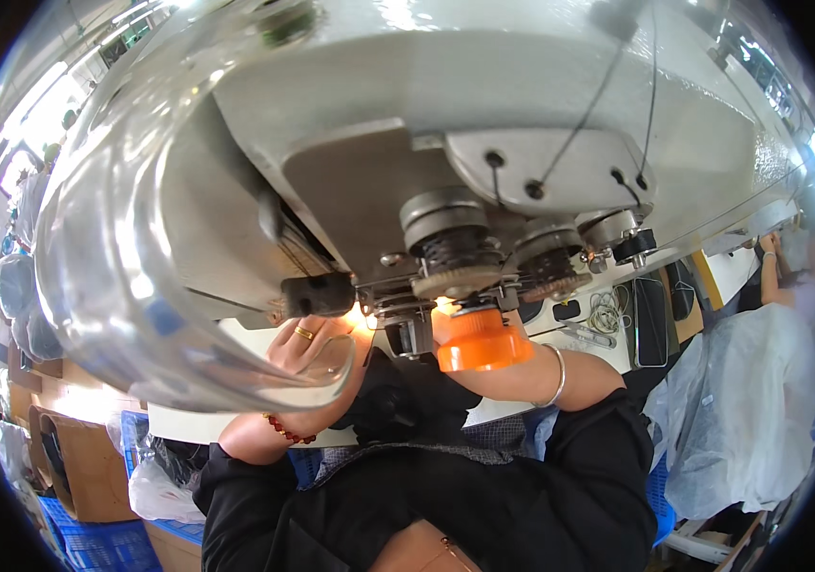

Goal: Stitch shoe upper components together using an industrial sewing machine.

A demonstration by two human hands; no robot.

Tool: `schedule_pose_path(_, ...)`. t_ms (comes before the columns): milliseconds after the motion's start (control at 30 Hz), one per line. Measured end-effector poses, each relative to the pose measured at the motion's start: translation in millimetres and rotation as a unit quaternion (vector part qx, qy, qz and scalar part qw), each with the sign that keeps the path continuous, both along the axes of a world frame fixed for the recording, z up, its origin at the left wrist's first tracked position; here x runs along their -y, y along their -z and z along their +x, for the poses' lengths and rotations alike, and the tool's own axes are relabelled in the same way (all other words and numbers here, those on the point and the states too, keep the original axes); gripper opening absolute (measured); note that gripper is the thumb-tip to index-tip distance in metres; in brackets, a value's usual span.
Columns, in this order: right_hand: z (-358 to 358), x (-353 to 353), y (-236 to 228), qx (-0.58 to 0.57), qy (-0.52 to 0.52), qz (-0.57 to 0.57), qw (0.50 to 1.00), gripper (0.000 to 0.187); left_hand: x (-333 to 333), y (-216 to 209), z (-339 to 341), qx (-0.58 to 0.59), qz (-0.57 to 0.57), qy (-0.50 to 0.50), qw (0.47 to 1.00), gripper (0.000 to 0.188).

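Note:
A pale sewing machine head (331, 81) fills the upper view, with thread tension dials (450, 238) and an orange knob (485, 341) hanging in front. Below it, a black cloth (407, 396) lies between my forearms. My left hand (307, 343), with a gold ring and a beaded bracelet, rests by the lit needle area. Its visible fingers are stretched out, and their tips are hidden by the machine. My right hand (445, 326) reaches in from the other side, a silver bangle (560, 374) at its wrist. The knob and dials cover its fingers.
The white table (188, 426) spreads around the machine. Small scissors (587, 334) and coiled cord (608, 310) lie to the right. Blue crates (102, 541), a cardboard box (92, 467) and plastic bags stand at the left. Another person (794, 286) works at the far right, near clear plastic sheeting (741, 410).

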State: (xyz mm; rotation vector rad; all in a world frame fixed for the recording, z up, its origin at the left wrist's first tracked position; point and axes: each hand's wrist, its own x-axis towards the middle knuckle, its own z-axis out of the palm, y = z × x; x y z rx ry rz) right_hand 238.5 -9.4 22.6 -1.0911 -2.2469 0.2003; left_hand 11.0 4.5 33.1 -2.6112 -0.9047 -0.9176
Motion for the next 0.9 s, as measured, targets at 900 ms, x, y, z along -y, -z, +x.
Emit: schedule_pose_path(900,-1,-9,-6,-0.007,-0.025,0.110,0.994,0.013,-11,12,-9,0.069,0.027,-0.041,0.996,0.034)
